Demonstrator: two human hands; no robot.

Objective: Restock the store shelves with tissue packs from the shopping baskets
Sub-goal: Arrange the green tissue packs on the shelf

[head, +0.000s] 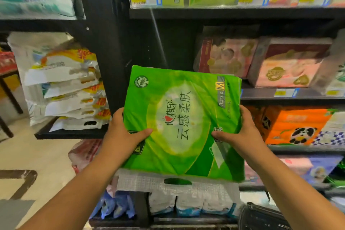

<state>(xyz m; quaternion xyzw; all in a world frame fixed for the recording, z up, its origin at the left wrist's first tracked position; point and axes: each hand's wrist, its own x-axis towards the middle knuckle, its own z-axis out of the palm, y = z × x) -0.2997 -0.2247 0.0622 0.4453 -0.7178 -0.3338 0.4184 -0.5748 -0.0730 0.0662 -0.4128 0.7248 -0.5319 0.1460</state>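
— What's the pack made of?
— It's a large, flat, bright green tissue pack (pixel 183 121) in glossy, crinkled plastic film. A white embossed carry flap (pixel 177 183) with an oval cut-out runs along its near edge.
— And the hands?
— The left hand (pixel 123 134) grips the left edge and the right hand (pixel 240 132) grips the right. Both thumbs are pressed on the front; the fingers curl behind, mostly hidden.
— Where is it?
— Held up in the air before the black metal shelf (pixel 261 99), left of the pink wrapped packs (pixel 287 65).
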